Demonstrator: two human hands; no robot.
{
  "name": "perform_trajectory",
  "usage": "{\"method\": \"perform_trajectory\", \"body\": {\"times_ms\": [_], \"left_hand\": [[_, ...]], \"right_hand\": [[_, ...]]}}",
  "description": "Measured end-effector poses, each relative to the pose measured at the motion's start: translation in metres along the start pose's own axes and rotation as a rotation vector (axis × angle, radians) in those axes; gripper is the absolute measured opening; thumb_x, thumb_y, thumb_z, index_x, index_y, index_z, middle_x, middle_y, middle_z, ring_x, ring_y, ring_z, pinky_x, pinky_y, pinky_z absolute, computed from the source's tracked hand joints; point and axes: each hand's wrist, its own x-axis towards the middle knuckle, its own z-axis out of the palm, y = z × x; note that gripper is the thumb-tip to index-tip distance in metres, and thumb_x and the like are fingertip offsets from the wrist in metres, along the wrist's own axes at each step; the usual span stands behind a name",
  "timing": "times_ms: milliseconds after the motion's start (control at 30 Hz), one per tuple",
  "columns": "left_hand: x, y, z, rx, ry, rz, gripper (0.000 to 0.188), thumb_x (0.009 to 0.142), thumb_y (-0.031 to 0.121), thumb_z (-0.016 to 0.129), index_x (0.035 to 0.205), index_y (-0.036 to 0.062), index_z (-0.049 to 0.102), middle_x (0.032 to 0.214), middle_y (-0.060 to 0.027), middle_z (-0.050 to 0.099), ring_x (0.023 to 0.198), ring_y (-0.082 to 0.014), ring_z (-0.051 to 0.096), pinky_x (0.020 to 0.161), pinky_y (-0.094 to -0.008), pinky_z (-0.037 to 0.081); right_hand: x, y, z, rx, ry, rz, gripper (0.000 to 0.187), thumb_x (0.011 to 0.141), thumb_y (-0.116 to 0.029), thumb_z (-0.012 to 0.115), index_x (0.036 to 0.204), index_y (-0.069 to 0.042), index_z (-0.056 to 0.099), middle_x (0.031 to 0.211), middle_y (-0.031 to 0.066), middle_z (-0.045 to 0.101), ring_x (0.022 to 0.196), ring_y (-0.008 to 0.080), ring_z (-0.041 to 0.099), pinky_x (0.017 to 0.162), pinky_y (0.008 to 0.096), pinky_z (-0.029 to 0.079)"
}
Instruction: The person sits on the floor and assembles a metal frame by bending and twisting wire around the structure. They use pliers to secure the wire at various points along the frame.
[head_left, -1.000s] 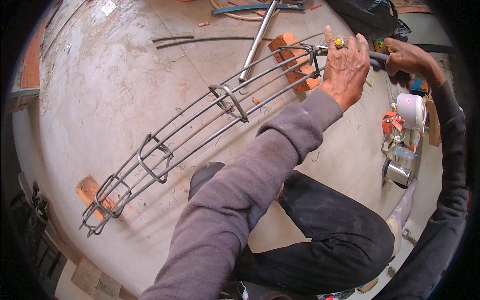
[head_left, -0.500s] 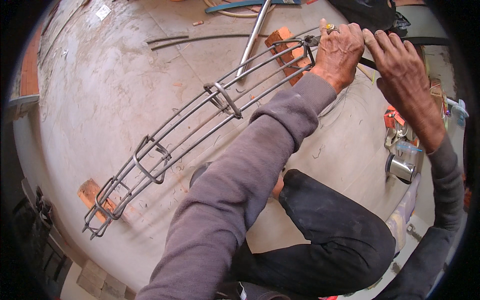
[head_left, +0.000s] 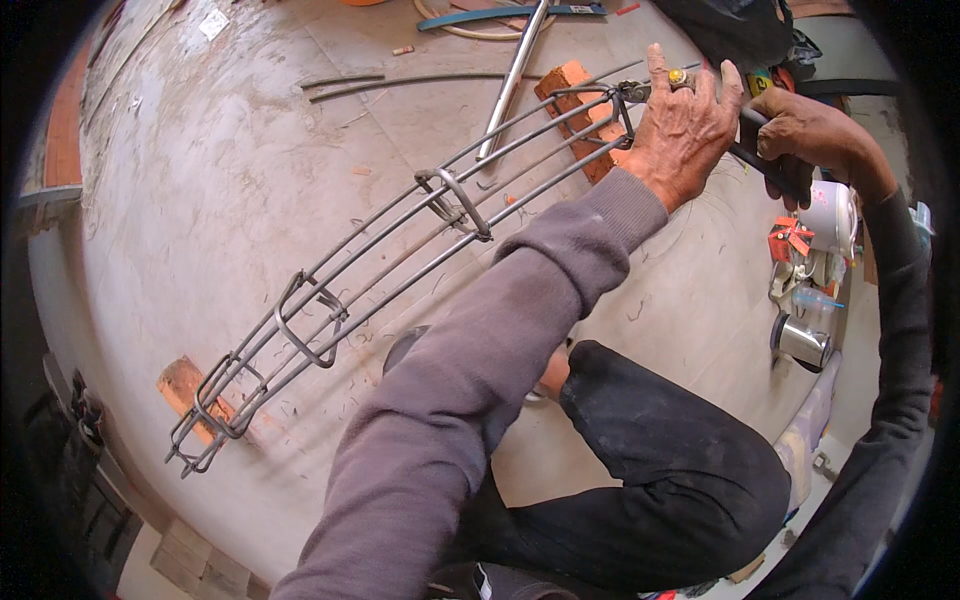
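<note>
Single head-worn fisheye view; looking steeply down, close over forearms and concrete floor (head_left: 200,180); edges bent at rim.

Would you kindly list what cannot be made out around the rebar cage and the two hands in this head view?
- Tool tip: the left hand covers where the dark-handled tool meets the rebar cage.
- Right hand: its fingers wrap the handle, so the tool's kind stays unclear.
- Far brick: partly behind the cage bars.
- Items by the white roll: small and distorted near the fisheye rim.
</note>
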Motion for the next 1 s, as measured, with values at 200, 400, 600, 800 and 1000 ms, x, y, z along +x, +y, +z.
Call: {"method": "perform_trajectory", "body": {"times_ms": [200, 400, 600, 800, 1000], "left_hand": [[0.011, -0.005, 0.004, -0.038, 0.055, -0.078, 0.038, 0.081, 0.010, 0.070, 0.112, -0.0035, 0.054, 0.095, -0.0168, 0.061, 0.088, -0.0301, 0.070, 0.109, -0.0634, 0.036], [0.027, -0.013, 0.004, -0.255, -0.005, -0.183, 0.043, 0.076, 0.009, 0.075, 0.113, -0.0042, 0.056, 0.103, -0.0209, 0.064, 0.098, -0.0320, 0.069, 0.113, -0.0623, 0.032], [0.019, -0.001, -0.019, -0.193, -0.206, -0.154, 0.052, 0.074, 0.013, 0.077, 0.120, -0.0049, 0.058, 0.106, -0.0220, 0.064, 0.102, -0.0331, 0.069, 0.117, -0.0691, 0.019], [0.004, -0.002, -0.002, 0.055, -0.014, -0.032, 0.042, 0.080, 0.013, 0.071, 0.115, -0.0071, 0.059, 0.098, -0.0191, 0.062, 0.093, -0.0315, 0.070, 0.111, -0.0762, 0.021], [0.011, -0.008, -0.002, -0.127, -0.028, -0.080, 0.027, 0.081, 0.007, 0.069, 0.105, -0.0016, 0.060, 0.098, -0.0177, 0.064, 0.087, -0.0348, 0.070, 0.109, -0.0595, 0.038]], "right_hand": [[0.003, 0.002, 0.007, -0.908, 0.465, -0.632, 0.035, 0.078, -0.010, 0.071, 0.109, -0.002, 0.058, 0.082, 0.0106, 0.063, 0.082, 0.0258, 0.068, 0.073, 0.0392, 0.055], [0.017, 0.019, 0.040, -1.479, 1.017, -0.629, 0.049, 0.074, -0.004, 0.073, 0.120, -0.005, 0.058, 0.113, 0.0082, 0.062, 0.103, 0.0247, 0.064, 0.086, 0.0376, 0.053], [0.034, 0.019, -0.017, -0.490, 0.084, -0.300, 0.025, 0.077, -0.002, 0.056, 0.101, 0.003, 0.055, 0.072, 0.0185, 0.068, 0.054, 0.0243, 0.069, 0.045, 0.0379, 0.055], [0.008, 0.023, 0.000, 0.205, 0.011, -0.132, 0.027, 0.079, -0.011, 0.057, 0.101, 0.003, 0.051, 0.070, 0.0173, 0.066, 0.047, 0.0241, 0.066, 0.035, 0.0331, 0.049], [-0.004, 0.012, 0.039, -1.178, 0.755, -0.765, 0.024, 0.083, -0.015, 0.062, 0.104, -0.003, 0.062, 0.074, 0.0126, 0.062, 0.070, 0.0241, 0.068, 0.069, 0.0348, 0.056]]}}
